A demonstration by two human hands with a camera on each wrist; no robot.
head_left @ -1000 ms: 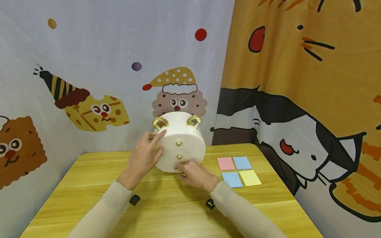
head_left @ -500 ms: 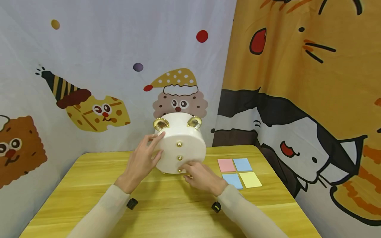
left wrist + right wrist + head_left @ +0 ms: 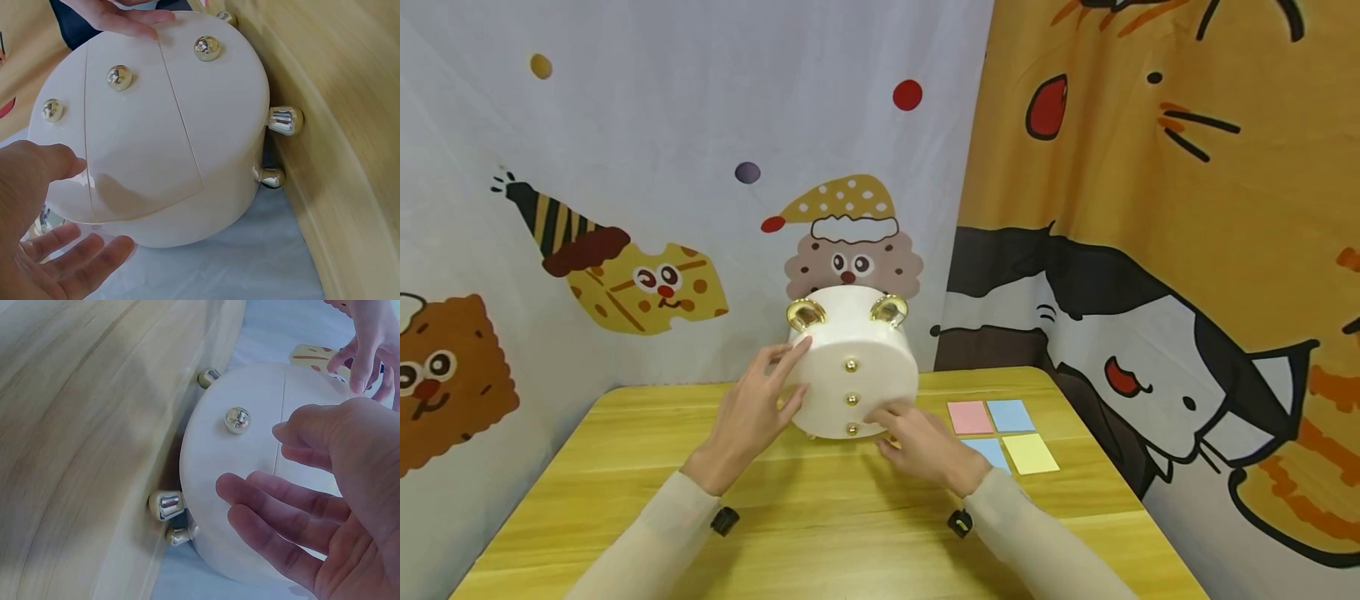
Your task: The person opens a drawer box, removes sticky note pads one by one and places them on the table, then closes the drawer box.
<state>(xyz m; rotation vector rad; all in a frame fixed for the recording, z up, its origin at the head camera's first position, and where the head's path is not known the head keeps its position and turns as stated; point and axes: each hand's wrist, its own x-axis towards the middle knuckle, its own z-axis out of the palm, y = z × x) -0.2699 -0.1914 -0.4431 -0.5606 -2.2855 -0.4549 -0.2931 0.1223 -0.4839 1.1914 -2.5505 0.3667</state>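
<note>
A white drum-shaped drawer box (image 3: 883, 367) with gold ring ears (image 3: 890, 309) stands upright on the table. Two seams divide its front into three drawers, each with a gold ball knob (image 3: 119, 77); all sit flush. My left hand (image 3: 739, 421) is at the box's left side, index fingertip on the upper front edge, thumb beside the front. Near the lower right of the front is my right hand (image 3: 928, 442), its fingers loosely bent beside the bottom knob (image 3: 852, 429) with nothing between them. Gold feet (image 3: 167, 505) show under the box.
Pink (image 3: 969, 417), blue (image 3: 1011, 416) and yellow (image 3: 1031, 453) sticky-note pads lie right of the box, with a second blue pad (image 3: 987, 454) partly behind my right wrist. A cartoon-printed curtain (image 3: 662, 125) hangs right behind the wooden table (image 3: 647, 467).
My right hand has come off the bottom knob and shifted right, its fingers loosening. The left hand has slid slightly left and down along the box. The box stays in place.
</note>
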